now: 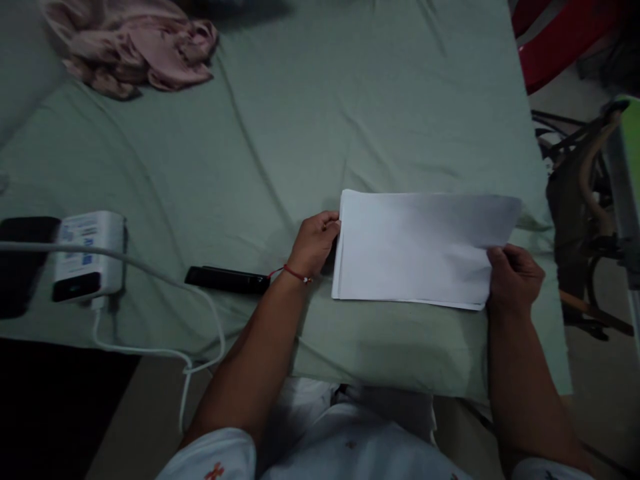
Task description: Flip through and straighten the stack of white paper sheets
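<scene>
A small stack of blank white paper sheets (415, 250) lies near the front edge of the cloth-covered table, its edges slightly out of line. My left hand (316, 240), with a red string bracelet at the wrist, grips the stack's left edge, thumb near the top and fingers curled. On the other side, my right hand (515, 277) pinches the right edge between thumb and fingers, and the paper bends up a little there. A long, narrow black object (227, 279) lies on the cloth just left of my left wrist; its kind is unclear.
Pale green cloth (300, 120) covers the table. A crumpled pink cloth (145, 50) sits at the far left. Nearer, a white power-bank-like box (93, 250) with a white cable (215, 320) stands beside a dark flat object (25, 267). A red chair (565, 47) is beyond the right edge.
</scene>
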Available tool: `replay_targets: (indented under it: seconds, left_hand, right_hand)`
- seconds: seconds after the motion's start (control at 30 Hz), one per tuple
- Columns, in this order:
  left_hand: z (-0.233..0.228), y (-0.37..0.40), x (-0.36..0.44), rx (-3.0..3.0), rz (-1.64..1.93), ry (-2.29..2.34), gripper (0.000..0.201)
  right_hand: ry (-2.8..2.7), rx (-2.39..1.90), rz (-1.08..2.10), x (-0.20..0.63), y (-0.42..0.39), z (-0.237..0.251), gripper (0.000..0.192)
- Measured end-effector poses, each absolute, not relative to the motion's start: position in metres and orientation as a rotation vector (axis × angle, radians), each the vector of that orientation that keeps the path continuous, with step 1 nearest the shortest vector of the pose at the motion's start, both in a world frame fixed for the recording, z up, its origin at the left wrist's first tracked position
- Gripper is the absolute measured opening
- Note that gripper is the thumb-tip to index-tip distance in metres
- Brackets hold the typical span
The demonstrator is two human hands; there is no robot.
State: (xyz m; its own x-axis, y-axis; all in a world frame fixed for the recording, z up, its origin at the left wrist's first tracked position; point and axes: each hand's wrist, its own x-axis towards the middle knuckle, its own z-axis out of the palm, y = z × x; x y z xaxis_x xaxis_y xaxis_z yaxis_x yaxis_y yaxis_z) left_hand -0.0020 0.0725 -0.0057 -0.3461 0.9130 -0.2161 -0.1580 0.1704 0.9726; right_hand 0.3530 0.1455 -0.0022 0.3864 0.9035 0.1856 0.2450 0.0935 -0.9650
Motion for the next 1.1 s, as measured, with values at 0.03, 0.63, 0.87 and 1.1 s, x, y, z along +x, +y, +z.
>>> replay_targets:
  seconds: [0.03, 0.63, 0.87, 1.1]
  left_hand:
    - [-0.0058, 0.0726, -0.0019, 0.765, 1.372, 1.461, 0.022]
    - [-0.0070, 0.0728, -0.0030, 0.784, 1.386, 1.484, 0.019]
    - [-0.0100, 0.0723, -0.0044, 0.796, 1.378, 1.465, 0.022]
    - [-0.0073, 0.0720, -0.0039, 0.791, 1.359, 1.420, 0.017]
  right_hand:
    - [-1.114, -1.420, 0.682, 0.3532, 0.1455, -0.0029, 0.024]
    - [-1.165, -1.460, 0.664, 0.3522, 0.1448, -0.0044, 0.028]
    - [-1.148, -1.451, 0.645, 0.3502, 0.1461, -0.0023, 0.027]
    - [-1.170, -1.492, 0.525, 0.3501, 0.1479, -0.0002, 0.026]
